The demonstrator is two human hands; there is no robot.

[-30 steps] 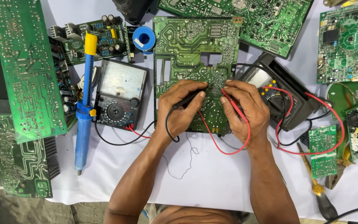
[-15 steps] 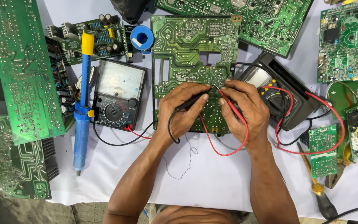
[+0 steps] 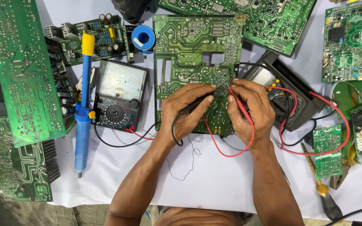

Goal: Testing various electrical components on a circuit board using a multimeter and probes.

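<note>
Far left, a long green board [image 3: 21, 71] leans over the desk [image 3: 214, 180] edge with a finned heatsink board [image 3: 19, 167] below it. Next comes a blue and yellow desoldering pump [image 3: 81, 113] lying straight up and down, just beside an analog meter [image 3: 118, 96]. A blue solder reel [image 3: 142, 38] sits above that.

Middle of the desk is the main board [image 3: 189, 46], solder side up, lying flat. Left hand [image 3: 185, 111] rests on it, grip closed around the black probe [image 3: 195, 104], pinched pen-style with the tip aimed at the joints near the board's centre. Right hand [image 3: 250, 111] does the same with the red probe [image 3: 236, 100], fingers closed on the shaft, tip touching the board just beside the black one. Red lead [image 3: 231, 152] loops down onto the white cloth and runs off to the dark meter [image 3: 285, 92] at the right, partly hidden behind the right hand.

Handling-wise, I'd guess the probes are light, stiff plastic sticks, a bit slick, so holding low near the tip like this gives control. The leads are floppy and will drag if snagged. The board looks rigid but thin, with sharp solder points, so take it by the edges and don't flex it.

Right side: a small green board [image 3: 327, 150], a screwdriver [image 3: 321, 188], more boards [image 3: 350, 39].
</note>
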